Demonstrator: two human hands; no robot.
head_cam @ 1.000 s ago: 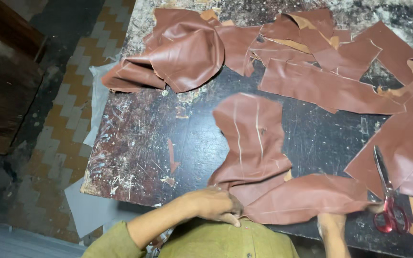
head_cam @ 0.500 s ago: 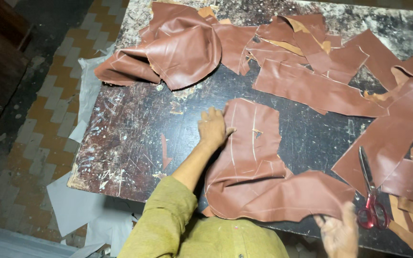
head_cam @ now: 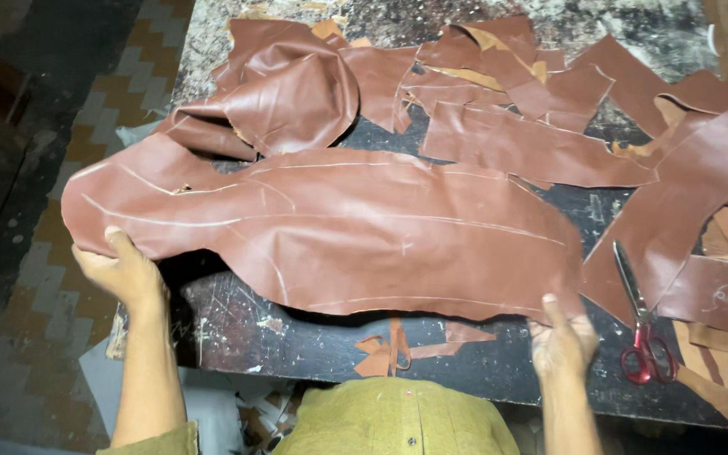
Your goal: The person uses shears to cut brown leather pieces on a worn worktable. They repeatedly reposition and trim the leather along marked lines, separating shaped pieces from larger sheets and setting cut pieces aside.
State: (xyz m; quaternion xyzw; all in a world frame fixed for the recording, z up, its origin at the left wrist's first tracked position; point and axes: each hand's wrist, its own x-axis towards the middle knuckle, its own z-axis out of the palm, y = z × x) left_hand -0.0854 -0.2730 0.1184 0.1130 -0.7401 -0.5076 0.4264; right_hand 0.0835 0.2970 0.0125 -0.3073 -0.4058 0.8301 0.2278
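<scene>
A large brown leather sheet (head_cam: 339, 227) marked with pale chalk lines is spread wide across the dark worktable (head_cam: 297, 345). My left hand (head_cam: 124, 270) grips its lower left edge, out past the table's left side. My right hand (head_cam: 562, 341) holds its lower right edge near the table's front. The sheet is lifted slightly at the front and hangs between both hands.
Several brown leather offcuts (head_cam: 516, 143) are piled along the back and right of the table. Red-handled scissors (head_cam: 642, 320) lie at the right front. Small tan scraps (head_cam: 398, 345) sit by the front edge. A patterned tiled floor (head_cam: 35, 278) lies to the left.
The leather piece was folded and lying on the table under my left hand. Now it is unfolded and stretched wide, with both hands gripping its opposite ends.
</scene>
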